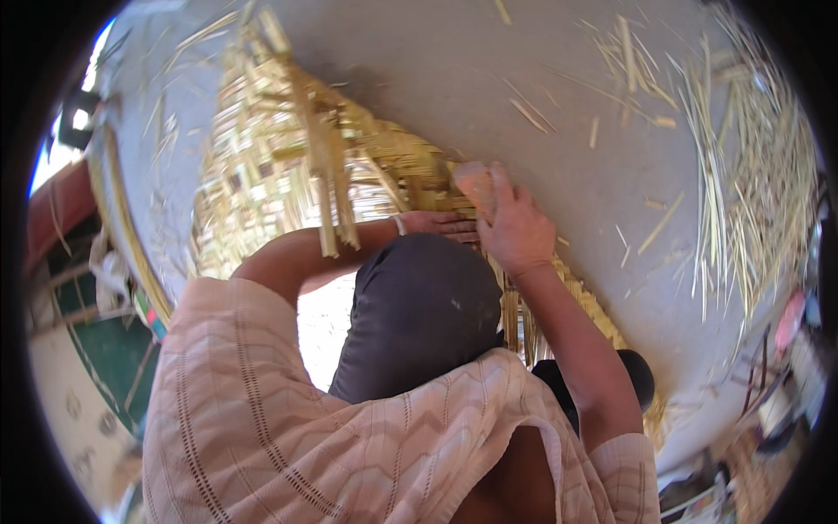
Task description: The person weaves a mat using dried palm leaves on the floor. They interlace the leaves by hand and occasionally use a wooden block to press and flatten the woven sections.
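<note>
A large mat woven from split yellow straw strips (249, 166) lies on the floor in front of me, its long edge slanting from upper left to lower right. My right hand (522, 231) grips a reddish-brown, brick-like block (474, 185) over that edge. Beside it, my left hand (443, 225) lies flat on the mat with fingers stretched toward the right hand; my knee partly hides it. Loose strip ends (327, 188) stick up from the weave left of the hands.
My dark-trousered knee (428, 314) rises between my arms, and a black shoe (639, 381) shows at lower right. Loose straw (759, 175) is heaped on the grey floor (454, 61) at far right. Clutter lines both sides, including a green panel (109, 358) at left.
</note>
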{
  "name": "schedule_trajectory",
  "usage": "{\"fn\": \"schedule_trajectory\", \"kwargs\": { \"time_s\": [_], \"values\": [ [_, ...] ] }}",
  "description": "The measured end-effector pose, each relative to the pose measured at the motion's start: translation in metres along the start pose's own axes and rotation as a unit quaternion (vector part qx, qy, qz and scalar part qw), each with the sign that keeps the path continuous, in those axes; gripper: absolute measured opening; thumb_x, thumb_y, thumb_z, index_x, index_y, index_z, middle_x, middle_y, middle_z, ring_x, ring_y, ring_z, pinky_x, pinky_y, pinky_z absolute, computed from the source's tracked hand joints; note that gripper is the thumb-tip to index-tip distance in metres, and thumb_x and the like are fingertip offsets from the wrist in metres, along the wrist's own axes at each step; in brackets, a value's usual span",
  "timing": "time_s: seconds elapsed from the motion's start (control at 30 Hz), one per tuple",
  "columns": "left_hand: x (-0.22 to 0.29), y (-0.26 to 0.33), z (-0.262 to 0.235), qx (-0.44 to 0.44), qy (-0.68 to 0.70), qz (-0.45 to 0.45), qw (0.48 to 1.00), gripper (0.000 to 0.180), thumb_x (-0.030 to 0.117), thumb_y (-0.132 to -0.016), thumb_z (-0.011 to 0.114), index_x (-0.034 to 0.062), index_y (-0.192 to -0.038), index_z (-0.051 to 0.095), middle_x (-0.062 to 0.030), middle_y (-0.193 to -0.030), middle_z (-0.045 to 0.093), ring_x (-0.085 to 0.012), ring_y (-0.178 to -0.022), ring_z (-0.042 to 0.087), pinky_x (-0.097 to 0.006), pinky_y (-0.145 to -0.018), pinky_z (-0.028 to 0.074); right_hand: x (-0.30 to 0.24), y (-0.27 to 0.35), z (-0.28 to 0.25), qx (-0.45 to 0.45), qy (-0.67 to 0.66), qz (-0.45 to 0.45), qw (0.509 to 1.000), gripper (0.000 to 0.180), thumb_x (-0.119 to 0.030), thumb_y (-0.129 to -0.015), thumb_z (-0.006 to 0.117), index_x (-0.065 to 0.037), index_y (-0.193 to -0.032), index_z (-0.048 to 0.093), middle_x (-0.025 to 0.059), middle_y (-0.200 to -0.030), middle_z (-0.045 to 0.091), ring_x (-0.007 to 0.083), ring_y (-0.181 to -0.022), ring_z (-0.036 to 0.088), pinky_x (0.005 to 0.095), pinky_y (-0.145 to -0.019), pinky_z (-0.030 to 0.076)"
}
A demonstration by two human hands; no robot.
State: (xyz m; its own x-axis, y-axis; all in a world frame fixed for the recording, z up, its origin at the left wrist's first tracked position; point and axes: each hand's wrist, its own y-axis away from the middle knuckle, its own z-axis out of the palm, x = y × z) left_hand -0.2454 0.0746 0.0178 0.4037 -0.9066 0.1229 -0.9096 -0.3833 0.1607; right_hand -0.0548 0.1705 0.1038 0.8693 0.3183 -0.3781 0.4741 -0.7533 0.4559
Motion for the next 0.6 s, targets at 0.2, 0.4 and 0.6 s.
{"fn": "schedule_trajectory", "kwargs": {
  "time_s": [0.2,0.4,0.6],
  "values": [
    [0.006,-0.006,0.002,-0.089,0.130,-0.033,0.987,0.068,0.026,-0.090,0.049,0.0133,-0.152,0.025,-0.0066,-0.160,0.024,-0.0260,-0.148,0.021,-0.042,-0.122,0.016,0.002,-0.001,-0.004,0.023,-0.014,-0.031,0.999,0.079,-0.031,-0.078,0.071,-0.022,-0.147,0.034,0.0149,-0.106,0.060,0.0358,-0.089,0.066,0.0468,-0.072,0.056],
    [0.005,-0.021,-0.025,-0.118,0.182,-0.057,0.975,0.054,0.018,-0.087,0.054,0.0101,-0.140,0.047,-0.0107,-0.149,0.041,-0.0290,-0.138,0.038,-0.043,-0.114,0.033,0.004,-0.007,-0.007,0.004,-0.035,-0.040,0.999,0.080,-0.026,-0.078,0.071,-0.021,-0.147,0.033,0.0183,-0.113,0.059,0.0372,-0.094,0.065,0.0475,-0.077,0.056],
    [0.003,-0.035,-0.028,-0.200,0.222,-0.102,0.949,0.060,0.025,-0.083,0.061,0.0140,-0.141,0.048,-0.0098,-0.151,0.039,-0.0271,-0.136,0.040,-0.044,-0.101,0.043,0.004,-0.005,-0.009,-0.006,-0.020,-0.031,0.999,0.082,-0.030,-0.078,0.072,-0.021,-0.148,0.031,0.0165,-0.112,0.061,0.0358,-0.091,0.067,0.0456,-0.076,0.056]
  ]
}}
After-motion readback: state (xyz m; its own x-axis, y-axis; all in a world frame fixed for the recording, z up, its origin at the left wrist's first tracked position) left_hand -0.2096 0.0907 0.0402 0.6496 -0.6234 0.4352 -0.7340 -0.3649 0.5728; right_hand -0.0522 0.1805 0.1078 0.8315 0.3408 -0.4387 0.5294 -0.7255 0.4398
